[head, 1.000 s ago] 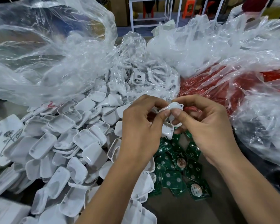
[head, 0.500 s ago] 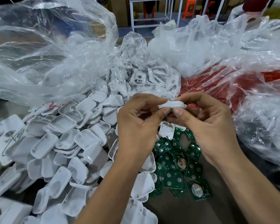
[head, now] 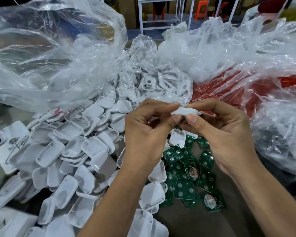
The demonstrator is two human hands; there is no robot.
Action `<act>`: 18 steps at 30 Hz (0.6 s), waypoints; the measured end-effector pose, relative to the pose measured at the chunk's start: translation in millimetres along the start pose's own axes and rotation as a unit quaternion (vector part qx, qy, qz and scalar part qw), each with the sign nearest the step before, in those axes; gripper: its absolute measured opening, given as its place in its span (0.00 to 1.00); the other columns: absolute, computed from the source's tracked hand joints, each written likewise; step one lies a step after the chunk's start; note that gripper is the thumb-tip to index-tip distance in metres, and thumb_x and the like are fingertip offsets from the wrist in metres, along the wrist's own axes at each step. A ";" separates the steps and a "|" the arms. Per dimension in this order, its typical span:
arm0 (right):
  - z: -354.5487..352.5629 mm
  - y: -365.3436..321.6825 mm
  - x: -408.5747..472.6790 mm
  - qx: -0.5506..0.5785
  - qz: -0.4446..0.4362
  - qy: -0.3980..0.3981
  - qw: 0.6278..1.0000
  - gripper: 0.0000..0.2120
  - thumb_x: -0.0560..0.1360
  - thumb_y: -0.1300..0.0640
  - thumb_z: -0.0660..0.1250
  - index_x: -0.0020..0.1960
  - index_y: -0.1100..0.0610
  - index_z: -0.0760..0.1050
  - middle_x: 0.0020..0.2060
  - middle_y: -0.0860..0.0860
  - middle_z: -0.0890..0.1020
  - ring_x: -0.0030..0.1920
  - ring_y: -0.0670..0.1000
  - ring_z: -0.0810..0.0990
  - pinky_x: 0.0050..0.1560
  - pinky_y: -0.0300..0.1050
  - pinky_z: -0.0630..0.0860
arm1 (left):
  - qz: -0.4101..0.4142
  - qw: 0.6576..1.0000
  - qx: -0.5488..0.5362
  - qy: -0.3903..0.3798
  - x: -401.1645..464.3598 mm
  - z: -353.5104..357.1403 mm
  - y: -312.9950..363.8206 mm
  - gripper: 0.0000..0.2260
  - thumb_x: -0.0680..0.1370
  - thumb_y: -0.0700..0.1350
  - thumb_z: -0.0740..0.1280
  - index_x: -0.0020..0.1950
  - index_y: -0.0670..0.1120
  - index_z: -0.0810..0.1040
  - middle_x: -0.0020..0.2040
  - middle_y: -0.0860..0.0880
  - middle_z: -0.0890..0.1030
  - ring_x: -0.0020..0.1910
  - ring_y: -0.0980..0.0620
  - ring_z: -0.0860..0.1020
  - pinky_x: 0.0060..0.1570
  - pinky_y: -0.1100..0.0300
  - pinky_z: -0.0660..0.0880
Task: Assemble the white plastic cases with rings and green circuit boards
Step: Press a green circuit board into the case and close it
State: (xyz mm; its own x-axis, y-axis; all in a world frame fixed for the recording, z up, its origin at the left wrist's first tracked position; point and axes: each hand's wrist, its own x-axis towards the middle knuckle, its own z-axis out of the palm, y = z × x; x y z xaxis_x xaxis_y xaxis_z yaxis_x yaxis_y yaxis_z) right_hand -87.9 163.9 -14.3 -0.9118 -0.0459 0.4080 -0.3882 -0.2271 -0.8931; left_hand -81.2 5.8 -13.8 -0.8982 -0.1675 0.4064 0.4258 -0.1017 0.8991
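Above the green circuit boards (head: 186, 170), in the middle of the scene, both hands hold one white case (head: 185, 111) between them. The left hand (head: 143, 134) pinches its left end with thumb and forefinger curled around it, and the right hand (head: 229, 132) pinches the right end in the same way, thumb below and fingers on top. The case is seen from its edge: a thin, flat, glossy white shell with rounded corners, held almost level. If a ring or a board is already inside, I cannot tell, because the fingers cover the underside.

I judge that the step in hand is pressing the two parts of this case together, or checking the closing. The next move probably calls for even pressure along the rim, so that the thin plastic snaps shut without bending, and then for putting the piece aside.

To the left lies a big pile of loose white shells (head: 72, 151) on the surface, partly under a clear plastic bag (head: 50, 57). On the right, red parts show through another bag (head: 229, 86).
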 end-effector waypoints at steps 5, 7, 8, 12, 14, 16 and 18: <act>0.5 -1.1 0.0 0.016 0.004 0.000 1.000 0.05 0.72 0.64 0.75 0.47 0.57 0.84 0.43 0.55 0.87 0.46 0.56 0.88 0.49 0.53 0.86 | -0.020 1.000 -0.019 0.001 -1.5 1.3 -1.4 0.12 0.71 0.31 0.78 0.48 0.46 0.88 0.45 0.50 0.83 0.45 0.52 0.83 0.48 0.60 0.79; 0.2 -2.2 0.3 0.015 0.005 -0.006 1.000 0.06 0.71 0.63 0.75 0.46 0.55 0.85 0.43 0.54 0.87 0.46 0.55 0.88 0.49 0.54 0.86 | -0.025 1.000 -0.017 -0.001 -1.8 1.6 -1.8 0.11 0.71 0.32 0.78 0.48 0.45 0.88 0.44 0.50 0.83 0.45 0.51 0.84 0.49 0.59 0.80; 0.1 -2.7 0.5 0.013 0.005 -0.007 1.000 0.06 0.72 0.62 0.75 0.46 0.53 0.85 0.43 0.53 0.87 0.46 0.55 0.88 0.48 0.53 0.86 | -0.028 0.999 -0.017 0.000 -2.1 1.8 -1.8 0.11 0.70 0.32 0.78 0.48 0.46 0.88 0.44 0.49 0.83 0.45 0.51 0.84 0.49 0.58 0.80; 1.4 -3.2 0.7 0.017 0.005 -0.001 1.000 0.06 0.73 0.60 0.74 0.46 0.51 0.85 0.43 0.54 0.88 0.45 0.57 0.89 0.46 0.51 0.86 | -0.033 0.999 -0.024 0.007 -1.5 2.1 -0.9 0.11 0.71 0.33 0.79 0.49 0.45 0.88 0.44 0.47 0.84 0.43 0.53 0.84 0.47 0.61 0.80; 2.1 -3.4 1.3 0.035 0.015 0.000 0.999 0.05 0.73 0.58 0.75 0.47 0.50 0.85 0.43 0.55 0.88 0.45 0.57 0.89 0.46 0.49 0.86 | -0.037 0.998 -0.040 0.013 -1.0 3.3 -0.1 0.10 0.71 0.34 0.79 0.50 0.45 0.87 0.45 0.45 0.86 0.43 0.53 0.85 0.46 0.62 0.80; 2.8 -3.6 1.8 0.059 0.027 -0.001 0.998 0.05 0.72 0.57 0.76 0.47 0.51 0.85 0.44 0.56 0.88 0.45 0.56 0.89 0.46 0.48 0.85 | -0.042 0.997 -0.056 0.028 -1.4 6.0 0.1 0.10 0.70 0.35 0.79 0.49 0.46 0.88 0.47 0.44 0.87 0.45 0.53 0.85 0.47 0.61 0.80; 2.6 -2.4 1.8 0.073 0.036 -0.001 0.997 0.05 0.71 0.56 0.76 0.47 0.51 0.85 0.45 0.55 0.88 0.45 0.56 0.89 0.46 0.48 0.85 | -0.052 0.994 -0.084 0.039 -2.7 9.1 0.3 0.10 0.68 0.36 0.79 0.47 0.47 0.88 0.47 0.44 0.87 0.45 0.52 0.85 0.47 0.62 0.80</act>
State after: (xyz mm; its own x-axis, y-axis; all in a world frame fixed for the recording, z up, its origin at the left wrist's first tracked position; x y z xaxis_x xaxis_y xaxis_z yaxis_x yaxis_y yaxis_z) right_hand -88.2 161.9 -10.9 -0.9360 -0.0699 0.3449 -0.2982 -0.3630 -0.8828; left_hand -79.7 15.2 -13.1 -0.9302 -0.2225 0.2921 0.3485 -0.2842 0.8932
